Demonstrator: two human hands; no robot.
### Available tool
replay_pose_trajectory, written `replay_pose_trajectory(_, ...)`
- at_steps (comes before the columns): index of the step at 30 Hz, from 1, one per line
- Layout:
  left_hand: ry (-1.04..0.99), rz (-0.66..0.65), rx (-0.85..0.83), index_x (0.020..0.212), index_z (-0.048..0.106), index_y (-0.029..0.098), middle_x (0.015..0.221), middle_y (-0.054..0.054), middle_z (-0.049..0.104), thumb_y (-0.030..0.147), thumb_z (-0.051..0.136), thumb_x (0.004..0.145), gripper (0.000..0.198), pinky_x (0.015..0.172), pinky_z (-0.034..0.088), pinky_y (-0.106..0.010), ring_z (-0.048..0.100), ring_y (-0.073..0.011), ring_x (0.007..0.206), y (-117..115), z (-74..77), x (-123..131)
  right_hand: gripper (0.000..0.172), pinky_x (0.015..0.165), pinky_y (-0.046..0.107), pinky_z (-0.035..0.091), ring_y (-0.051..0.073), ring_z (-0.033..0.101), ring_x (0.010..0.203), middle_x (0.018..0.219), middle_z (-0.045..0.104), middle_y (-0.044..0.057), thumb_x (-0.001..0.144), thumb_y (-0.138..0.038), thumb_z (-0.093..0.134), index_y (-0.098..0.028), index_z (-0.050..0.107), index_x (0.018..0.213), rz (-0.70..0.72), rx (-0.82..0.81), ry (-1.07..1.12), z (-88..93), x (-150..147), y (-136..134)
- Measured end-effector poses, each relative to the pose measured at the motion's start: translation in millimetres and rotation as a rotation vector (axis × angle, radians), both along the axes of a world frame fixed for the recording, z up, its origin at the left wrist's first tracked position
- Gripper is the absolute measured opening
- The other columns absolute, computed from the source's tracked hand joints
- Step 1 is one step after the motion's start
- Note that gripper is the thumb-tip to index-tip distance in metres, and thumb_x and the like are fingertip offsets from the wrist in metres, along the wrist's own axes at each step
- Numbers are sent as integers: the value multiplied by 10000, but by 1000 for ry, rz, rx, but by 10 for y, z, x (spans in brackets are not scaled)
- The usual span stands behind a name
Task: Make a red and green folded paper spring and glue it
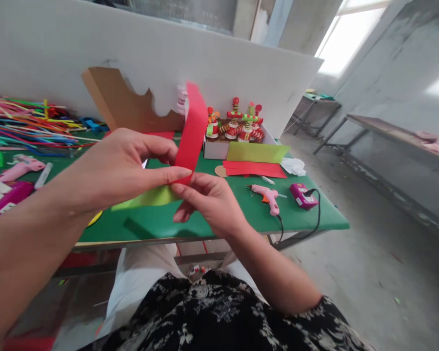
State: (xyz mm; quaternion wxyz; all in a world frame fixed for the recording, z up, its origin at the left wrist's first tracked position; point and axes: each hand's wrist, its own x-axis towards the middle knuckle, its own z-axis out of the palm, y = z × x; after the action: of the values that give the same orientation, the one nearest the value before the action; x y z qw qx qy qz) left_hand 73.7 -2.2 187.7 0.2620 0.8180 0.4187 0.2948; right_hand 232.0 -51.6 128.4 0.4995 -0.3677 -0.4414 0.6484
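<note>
Both my hands meet above the near edge of the green table [219,219]. My left hand [120,165] is closed, its thumb and fingers pinching the lower end of a red paper strip [192,129] that curves upward. My right hand [210,202] is also closed and pinches the same strip from below. A light green paper strip [146,199] sticks out to the left under my left hand; which fingers hold it is hidden.
A pink glue gun [267,196] and a magenta plug box [303,195] with a black cord lie at the right. Green and red paper sheets [256,161], a box of small figures [237,129], a brown cardboard piece [124,105] and many coloured pipe cleaners [29,126] sit further back. Another pink glue gun [20,168] lies left.
</note>
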Motion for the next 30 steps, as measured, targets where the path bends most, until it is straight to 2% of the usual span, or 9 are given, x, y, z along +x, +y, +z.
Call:
replay_pose_trajectory(1,29,-13,2,782,718,151,674,45,612,501,643,771,358,655,404,-245,546,-124,674,44,-11,19,319,488,187,504,107,665,503,575,627,-71,717,-449,804,-175,672,816,-11,-14,29,-55,-16,32)
replay_pose_trajectory(3,34,-44,-56,699,693,164,627,41,600,507,664,721,345,626,392,-246,537,-128,641,138,-188,66,382,473,184,508,102,655,480,592,644,-65,660,-469,840,-169,655,808,-29,-72,97,-277,-34,61)
replay_pose_trajectory(5,36,-83,-210,667,670,181,633,22,623,492,653,707,314,630,402,-259,548,-145,657,214,-519,111,449,466,174,510,94,648,470,593,655,-54,593,-485,875,-158,641,793,-66,-177,147,-585,-36,43)
replay_pose_trajectory(7,-12,-51,-370,618,637,187,609,11,612,504,656,683,324,616,401,-270,527,-147,629,238,-898,147,469,454,168,507,94,634,445,530,631,-54,570,-485,891,-156,604,741,-117,-299,148,-887,-28,-16)
replay_pose_trajectory(9,-63,-22,-479,579,608,190,584,14,592,528,683,644,352,598,391,-270,500,-142,599,208,-1216,176,442,473,177,525,101,643,454,510,631,-44,617,-461,882,-157,583,734,-147,-394,129,-1116,-13,-91)
replay_pose_trajectory(12,-111,-12,-560,581,605,193,580,19,584,541,692,639,364,593,384,-268,489,-143,596,128,-1464,209,408,517,197,552,118,670,486,524,652,-19,663,-425,872,-157,573,736,-144,-466,111,-1283,20,-180)
replay_pose_trajectory(17,-137,-12,-543,588,594,191,577,28,570,536,701,656,367,600,377,-261,481,-138,602,91,-1484,235,457,583,212,577,136,709,554,603,699,17,568,-389,923,-149,588,766,-164,-436,168,-1333,70,-215)
replay_pose_trajectory(22,-101,-43,-443,595,595,199,593,21,608,523,655,714,350,615,409,-262,517,-148,614,65,-1445,221,451,609,255,602,169,731,584,579,679,-1,597,-402,906,-167,552,749,-205,-422,179,-1362,65,-205)
replay_pose_trajectory(30,5,-1,-245,706,669,209,756,-6,721,525,591,798,338,723,463,-286,620,-194,742,-103,-1416,132,445,539,231,571,168,719,542,567,682,7,572,-414,902,-159,586,753,-276,-443,197,-1276,5,-166)
